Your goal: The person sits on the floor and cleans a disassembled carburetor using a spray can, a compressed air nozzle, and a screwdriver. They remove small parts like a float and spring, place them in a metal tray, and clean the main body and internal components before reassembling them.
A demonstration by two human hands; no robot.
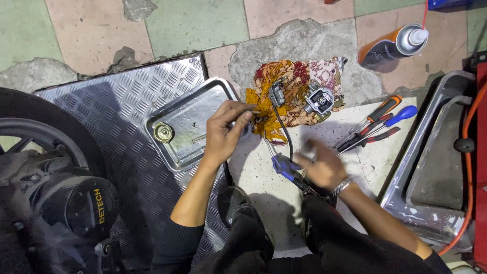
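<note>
My left hand (226, 133) pinches a small dark metal part at its fingertips, held just above the right edge of a shallow steel tray (182, 144). My right hand (320, 167), blurred, hovers over the white floor slab beside a blue-handled tool (285, 166); whether it grips anything I cannot tell. A carburettor body (318, 100) and a small black part with a cable (277, 94) rest on a patterned red and yellow rag (297, 81).
A brass cap (163, 133) and a small spring lie in the tray. Several screwdrivers (375, 124) lie to the right. A spray can (393, 45) lies at the back right. A motorcycle wheel (45, 147) is at left on checker plate. A grey tub (436, 167) stands at right.
</note>
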